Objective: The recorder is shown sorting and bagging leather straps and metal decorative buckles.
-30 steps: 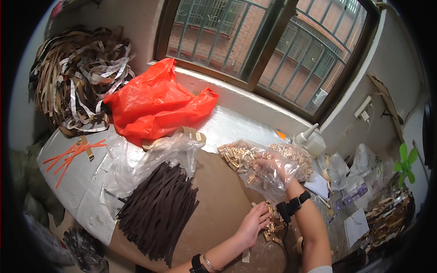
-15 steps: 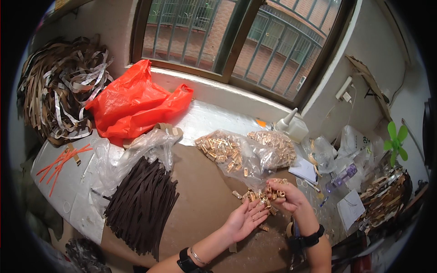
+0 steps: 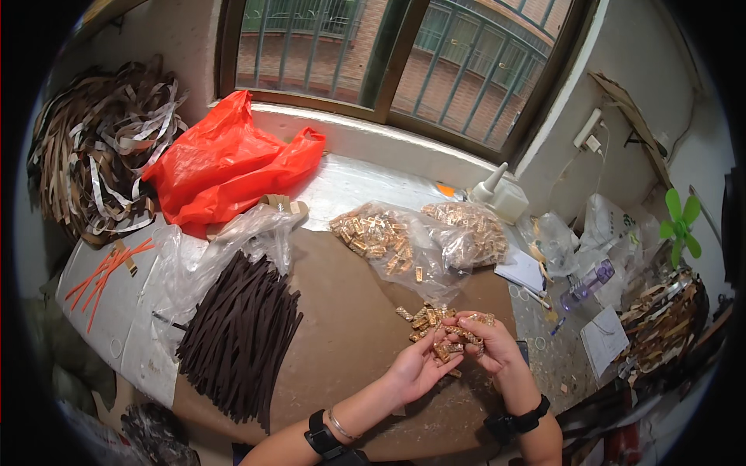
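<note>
My left hand (image 3: 416, 366) lies palm up on the brown table sheet (image 3: 342, 342), fingers spread, touching small gold metal clasps. My right hand (image 3: 489, 343) is curled over a handful of the gold clasps (image 3: 465, 330), fingertips pinching them just above the left palm. A small loose pile of the same clasps (image 3: 423, 317) lies on the sheet right behind both hands. Further back rest two clear plastic bags of gold clasps (image 3: 388, 241), lying side by side.
A heap of dark brown strips (image 3: 241, 334) lies to the left, partly in a clear bag. An orange plastic bag (image 3: 221, 167), a pile of mixed strips (image 3: 101, 151), a white glue bottle (image 3: 497, 194), a small green fan (image 3: 680, 225) and cluttered bags surround the table.
My right hand let go of the clear bag of clasps, came down to the loose pile and picked up clasps. My left hand turned palm up beside it.
</note>
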Motion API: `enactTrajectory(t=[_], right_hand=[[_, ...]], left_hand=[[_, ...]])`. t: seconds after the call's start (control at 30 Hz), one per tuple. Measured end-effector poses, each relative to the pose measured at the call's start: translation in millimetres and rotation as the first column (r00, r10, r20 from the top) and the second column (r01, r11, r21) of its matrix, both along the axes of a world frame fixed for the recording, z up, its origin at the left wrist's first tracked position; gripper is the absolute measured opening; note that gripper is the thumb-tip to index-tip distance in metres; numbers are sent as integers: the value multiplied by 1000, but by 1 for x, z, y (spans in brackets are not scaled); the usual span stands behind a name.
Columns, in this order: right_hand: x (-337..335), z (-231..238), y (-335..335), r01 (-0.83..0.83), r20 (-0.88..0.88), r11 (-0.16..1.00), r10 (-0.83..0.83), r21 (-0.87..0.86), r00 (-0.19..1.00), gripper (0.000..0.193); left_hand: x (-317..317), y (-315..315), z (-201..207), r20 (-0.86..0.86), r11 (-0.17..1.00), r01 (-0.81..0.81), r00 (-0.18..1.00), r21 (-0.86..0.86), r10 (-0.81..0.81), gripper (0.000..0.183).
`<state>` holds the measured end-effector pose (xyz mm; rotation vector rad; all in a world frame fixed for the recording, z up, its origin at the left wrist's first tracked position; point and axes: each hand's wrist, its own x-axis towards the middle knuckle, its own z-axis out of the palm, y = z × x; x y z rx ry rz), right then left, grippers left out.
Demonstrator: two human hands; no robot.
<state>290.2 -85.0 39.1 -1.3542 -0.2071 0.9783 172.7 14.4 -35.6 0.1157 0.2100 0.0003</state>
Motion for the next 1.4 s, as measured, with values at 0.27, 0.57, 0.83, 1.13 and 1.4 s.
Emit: enactTrajectory(t=[0.27, 0.57, 0.83, 1.13, 1.4], right_hand=[[22, -1, -15, -43, -48, 999, 44, 28, 998, 19], [25, 9, -12, -13, 257, 980, 65, -199, 964, 21], [5, -3, -4, -88, 148, 994, 97, -67, 984, 23], [-6, -11, -1, 32, 101, 999, -31, -13, 994, 22], [22, -15, -28, 64, -363, 986, -4, 153, 932, 33]], left_hand=[[5, 4, -3, 67, 996, 1, 998, 88, -7, 48], [5, 3, 7, 191, 957, -63, 982, 283, 8, 61], [5, 0, 8, 94, 780, -88, 995, 620, 38, 51], [4, -4, 11, 113, 636, -347, 918, 689, 379, 28], [3, 7, 3, 296, -76, -287, 901, 955, 316, 38]])
